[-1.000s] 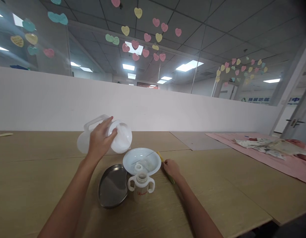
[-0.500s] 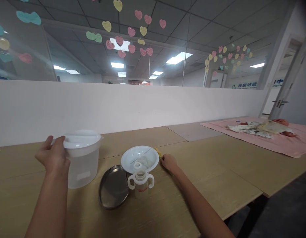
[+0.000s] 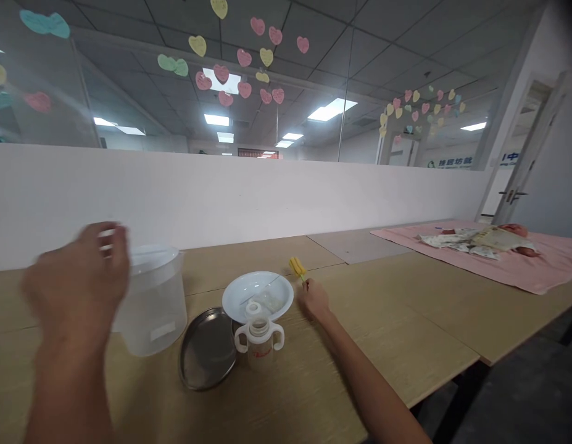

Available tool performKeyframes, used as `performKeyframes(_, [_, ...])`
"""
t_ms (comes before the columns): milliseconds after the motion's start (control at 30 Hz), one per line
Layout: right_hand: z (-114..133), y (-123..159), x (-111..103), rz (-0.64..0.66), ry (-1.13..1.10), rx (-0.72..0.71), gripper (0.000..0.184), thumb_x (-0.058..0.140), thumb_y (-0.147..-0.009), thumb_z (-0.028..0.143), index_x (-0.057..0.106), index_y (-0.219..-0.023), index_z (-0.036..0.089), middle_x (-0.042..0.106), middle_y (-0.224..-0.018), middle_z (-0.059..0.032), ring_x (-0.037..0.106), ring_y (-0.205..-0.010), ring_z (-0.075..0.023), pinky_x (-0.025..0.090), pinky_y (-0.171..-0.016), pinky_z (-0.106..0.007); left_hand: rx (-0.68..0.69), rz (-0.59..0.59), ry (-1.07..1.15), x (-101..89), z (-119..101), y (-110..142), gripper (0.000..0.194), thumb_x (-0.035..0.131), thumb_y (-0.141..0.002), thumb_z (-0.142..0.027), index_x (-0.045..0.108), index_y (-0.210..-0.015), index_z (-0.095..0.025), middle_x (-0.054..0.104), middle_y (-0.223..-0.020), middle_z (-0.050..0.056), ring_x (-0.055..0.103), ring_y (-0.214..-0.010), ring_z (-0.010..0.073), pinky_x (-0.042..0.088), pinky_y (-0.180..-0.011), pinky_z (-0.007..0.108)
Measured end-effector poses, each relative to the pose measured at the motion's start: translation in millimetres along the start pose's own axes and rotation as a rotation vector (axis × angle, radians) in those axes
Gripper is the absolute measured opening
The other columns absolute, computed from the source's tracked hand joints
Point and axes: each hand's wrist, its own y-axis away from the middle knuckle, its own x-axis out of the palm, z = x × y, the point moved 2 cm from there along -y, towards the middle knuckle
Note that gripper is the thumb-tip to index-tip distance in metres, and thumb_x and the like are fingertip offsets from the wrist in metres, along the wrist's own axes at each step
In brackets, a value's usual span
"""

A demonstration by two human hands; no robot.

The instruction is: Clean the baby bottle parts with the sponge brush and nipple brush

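Note:
My left hand (image 3: 79, 277) hovers, blurred, in front of a translucent plastic jug (image 3: 151, 302) that stands upright on the wooden table; the hand looks clear of the jug and its fingers are smeared. My right hand (image 3: 315, 300) is closed on the thin handle of a yellow brush (image 3: 297, 267), lifted beside a white bowl (image 3: 258, 295). In front of the bowl stands a small baby bottle (image 3: 258, 337) with two handles. A steel tray (image 3: 207, 348) lies to the bottle's left.
A low white partition (image 3: 267, 197) runs along the table's far edge. A pink cloth (image 3: 521, 268) with papers and a doll lies at the far right. The table's front edge (image 3: 447, 379) drops off to a dark floor at the right.
The jug went from tilted over the bowl to standing upright at the left. My left hand has come off it and risen toward the camera. The brush tip has lifted.

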Motion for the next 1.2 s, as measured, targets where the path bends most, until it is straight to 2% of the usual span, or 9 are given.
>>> performKeyframes(100, [1.9,1.6,-6.9,-0.072,-0.063,0.011,0.039,0.019,-0.092,0.030,0.054,-0.101,0.017,0.064,-0.090,-0.0083,0.059,-0.081,-0.0172,0.032,-0.058,-0.023,0.421,0.426,0.189,47.7,-62.2,38.8,0.034,0.038,-0.082,-0.040,0.063,-0.098,-0.023,0.066,-0.099,0.002,0.058,-0.095,0.0224,0.041,-0.085,0.034])
performKeyframes(200, [4.2,3.8,-13.0,-0.132,-0.102,0.019,0.040,0.018,-0.092,0.031,0.053,-0.104,0.018,0.064,-0.088,-0.0071,0.059,-0.079,-0.0168,0.031,-0.056,-0.023,0.656,0.815,0.219,119.3,-79.6,79.7,0.031,0.040,-0.082,-0.031,0.067,-0.093,-0.021,0.067,-0.098,0.004,0.059,-0.092,0.0204,0.042,-0.082,0.029])
performKeyframes(300, [6.4,4.6,-16.3,-0.172,-0.122,0.006,0.040,0.019,-0.091,0.032,0.055,-0.101,0.018,0.065,-0.086,-0.0067,0.059,-0.078,-0.0170,0.030,-0.055,-0.024,0.724,0.955,0.189,171.3,-68.6,104.3,0.027,0.045,-0.078,-0.024,0.069,-0.091,-0.021,0.068,-0.096,0.006,0.059,-0.090,0.0208,0.041,-0.079,0.028])
performKeyframes(400, [8.6,5.0,-18.7,-0.197,-0.166,-0.007,0.039,0.022,-0.089,0.032,0.058,-0.097,0.018,0.065,-0.084,-0.0075,0.059,-0.078,-0.0171,0.031,-0.056,-0.024,0.736,0.996,0.152,192.6,-57.1,115.4,0.020,0.055,-0.071,-0.025,0.070,-0.084,-0.025,0.069,-0.089,0.004,0.059,-0.085,0.0209,0.041,-0.077,0.028])
performKeyframes(533, [11.9,7.7,-22.1,-0.210,-0.216,-0.039,0.036,0.027,-0.087,0.031,0.058,-0.100,0.018,0.065,-0.083,-0.0069,0.058,-0.077,-0.0167,0.031,-0.056,-0.023,0.694,0.987,0.116,195.5,-53.7,116.4,0.015,0.061,-0.063,-0.022,0.071,-0.074,-0.024,0.069,-0.076,0.004,0.059,-0.079,0.0217,0.040,-0.075,0.029])
performKeyframes(767, [23.7,22.4,-19.4,-0.303,-0.297,-0.306,0.033,0.030,-0.083,0.027,0.059,-0.094,0.017,0.064,-0.076,-0.0041,0.056,-0.068,-0.0142,0.034,-0.061,-0.020,0.598,0.878,0.208,175.6,-55.1,91.1,0.027,0.042,-0.080,-0.030,0.066,-0.087,-0.019,0.067,-0.087,0.007,0.058,-0.081,0.0198,0.040,-0.073,0.029])
performKeyframes(900, [30.9,28.6,-12.1,-0.286,-0.277,-0.457,0.032,0.032,-0.082,0.026,0.061,-0.091,0.016,0.064,-0.076,-0.0052,0.056,-0.068,-0.0136,0.035,-0.062,-0.019,0.399,0.853,0.496,159.1,-57.1,76.6,0.027,0.041,-0.080,-0.035,0.061,-0.085,-0.018,0.067,-0.081,0.005,0.060,-0.078,0.0175,0.043,-0.073,0.028])
performKeyframes(1033, [28.2,27.2,-9.0,-0.348,-0.286,-0.392,0.033,0.031,-0.082,0.027,0.061,-0.093,0.015,0.065,-0.077,-0.0064,0.057,-0.069,-0.0147,0.036,-0.062,-0.020,0.205,0.825,0.739,151.9,-60.1,71.7,0.029,0.045,-0.078,-0.040,0.059,-0.081,-0.015,0.066,-0.078,0.006,0.060,-0.078,0.0181,0.046,-0.075,0.030])
performKeyframes(1200, [31.0,35.9,-5.1,-0.327,-0.337,-0.569,0.034,0.031,-0.083,0.027,0.060,-0.096,0.014,0.064,-0.080,-0.0069,0.056,-0.068,-0.0130,0.039,-0.066,-0.019,-0.161,0.772,1.022,151.9,-64.1,75.8,0.029,0.051,-0.074,-0.037,0.057,-0.086,-0.012,0.063,-0.100,0.012,0.061,-0.087,0.0184,0.049,-0.077,0.030])
